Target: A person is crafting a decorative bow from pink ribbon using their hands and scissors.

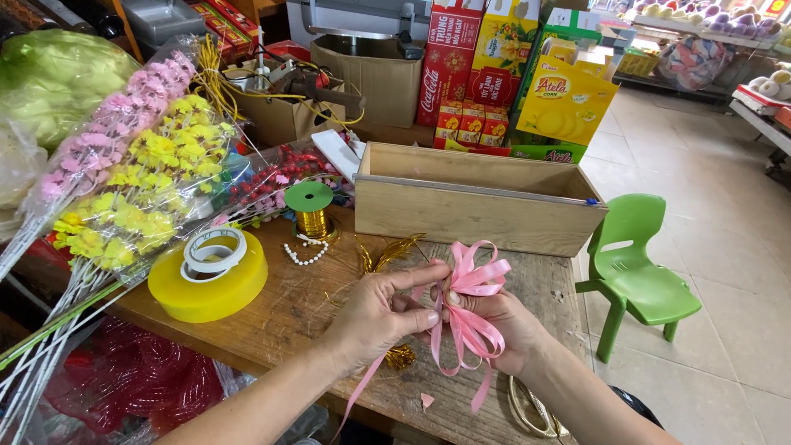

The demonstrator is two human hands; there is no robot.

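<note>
Both my hands hold a pink ribbon bow [471, 290] over the wooden table [297, 305]. My left hand [381, 313] pinches the bow's middle with thumb and forefinger. My right hand [504, 328] cups the bow from underneath, loops spreading above it and tails hanging below. A scrap of gold ribbon [401, 356] lies on the table under my left hand.
A wide yellow tape roll [208, 288] with a smaller clear tape roll [214, 250] on it sits left. A gold ribbon spool [311, 210], a bead string [306, 254], a wooden box [474, 198], wrapped artificial flowers [136, 185], scissors [531, 408] and a green chair [638, 264] surround me.
</note>
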